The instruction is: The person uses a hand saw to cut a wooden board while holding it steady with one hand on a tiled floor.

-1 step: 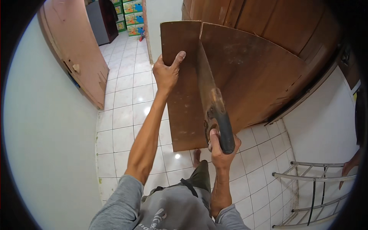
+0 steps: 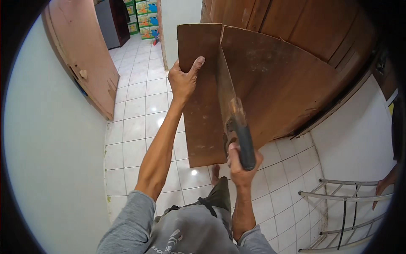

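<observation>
A brown wooden panel (image 2: 270, 80) stands tilted in front of me, with a slit running down from its top edge. A handsaw (image 2: 226, 78) with a dark handle sits in that slit, its blade pointing away from me. My right hand (image 2: 244, 163) is wrapped round the saw's handle. On the narrower part left of the slit, my left hand (image 2: 185, 80) grips the panel's left edge. Its thumb lies on the front face and its other fingers are mostly hidden behind. A bare foot (image 2: 216, 172) shows below the panel's lower edge.
Behind the panel is a wooden door (image 2: 304, 29). A pinkish door (image 2: 80, 55) stands ajar at the left, by a white wall. At the lower right is a metal ladder (image 2: 338, 197), with another person's hand (image 2: 384, 186) at it. White tiles (image 2: 139, 101) cover the floor.
My right hand and the handsaw's handle have shifted very slightly left. My left hand keeps its hold on the panel.
</observation>
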`<action>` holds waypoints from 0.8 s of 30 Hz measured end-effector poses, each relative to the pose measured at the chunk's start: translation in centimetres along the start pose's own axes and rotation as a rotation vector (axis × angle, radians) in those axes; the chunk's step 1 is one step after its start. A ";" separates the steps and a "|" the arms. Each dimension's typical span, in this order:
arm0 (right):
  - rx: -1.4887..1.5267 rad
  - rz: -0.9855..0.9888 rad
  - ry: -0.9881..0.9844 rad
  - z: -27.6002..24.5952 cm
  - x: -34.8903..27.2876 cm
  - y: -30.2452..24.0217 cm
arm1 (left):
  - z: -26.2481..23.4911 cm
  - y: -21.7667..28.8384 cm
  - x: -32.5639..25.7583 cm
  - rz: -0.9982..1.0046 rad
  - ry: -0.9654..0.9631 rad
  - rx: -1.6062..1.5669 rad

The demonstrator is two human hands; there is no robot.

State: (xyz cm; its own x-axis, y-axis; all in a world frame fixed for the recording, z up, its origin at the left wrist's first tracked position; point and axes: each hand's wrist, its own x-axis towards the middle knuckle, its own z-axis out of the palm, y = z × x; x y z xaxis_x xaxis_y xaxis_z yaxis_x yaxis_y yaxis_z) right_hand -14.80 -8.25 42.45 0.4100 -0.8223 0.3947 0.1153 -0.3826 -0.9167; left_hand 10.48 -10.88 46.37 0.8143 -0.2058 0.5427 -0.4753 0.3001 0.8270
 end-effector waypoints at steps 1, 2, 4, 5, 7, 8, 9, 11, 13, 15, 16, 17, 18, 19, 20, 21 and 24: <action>0.028 -0.037 0.020 0.4 -0.3 0.7 | 0.0 -0.2 -0.1 0.011 0.016 -0.006; 0.041 -0.056 0.030 0.3 -0.2 0.8 | -0.1 -0.4 -0.2 0.022 0.032 -0.012; 0.104 0.021 0.007 -0.3 0.0 0.8 | -0.4 -0.7 0.1 0.038 0.032 0.048; 0.154 0.112 -0.026 -0.6 0.0 0.8 | -0.7 -0.8 0.4 0.058 0.033 0.108; 0.132 0.086 -0.018 -0.5 -1.0 4.0 | -0.4 -0.5 0.4 0.056 -0.013 0.053; 0.136 0.058 -0.026 0.0 -1.4 6.4 | -0.7 -0.4 0.6 0.071 -0.047 0.021; 0.051 -0.021 -0.146 -0.2 -1.4 8.8 | -0.5 -0.6 0.6 0.087 -0.054 -0.026; 0.090 0.019 -0.144 1.2 -1.7 11.2 | -0.4 -0.8 0.4 0.079 -0.061 -0.040; 0.133 -0.016 -0.168 2.7 -2.0 12.6 | -0.6 -0.4 0.3 0.091 -0.060 -0.048; 0.127 -0.080 -0.141 2.5 -2.7 12.9 | -1.1 0.1 -0.3 0.064 -0.119 -0.061; 0.113 -0.142 -0.110 2.4 -3.2 12.7 | -1.2 0.4 -0.4 0.073 -0.118 -0.053; 0.127 -0.086 -0.112 2.1 -4.0 12.2 | -1.3 0.6 -0.6 0.064 -0.116 -0.044; 0.128 -0.089 -0.114 2.0 -4.3 12.1 | -1.3 0.8 -0.9 0.049 -0.113 -0.044; 0.092 -0.083 -0.122 1.9 -4.5 12.1 | -1.3 0.8 -0.9 0.052 -0.111 -0.044; 0.055 -0.077 -0.129 1.9 -4.6 12.0 | -1.4 0.8 -1.0 0.064 -0.117 -0.076; 0.052 -0.082 -0.126 2.2 -4.4 13.4 | -1.1 0.8 -1.2 0.076 -0.126 -0.115; 0.008 0.013 -0.172 4.1 -3.2 17.6 | -0.5 0.8 -1.1 0.071 -0.101 -0.087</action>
State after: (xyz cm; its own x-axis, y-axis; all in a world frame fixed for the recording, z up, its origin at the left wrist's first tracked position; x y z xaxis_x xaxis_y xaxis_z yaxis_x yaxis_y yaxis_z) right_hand -10.36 -10.58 24.79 0.5600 -0.7427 0.3671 0.1159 -0.3686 -0.9223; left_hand 9.35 -9.99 46.32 0.7400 -0.2725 0.6149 -0.4961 0.3962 0.7726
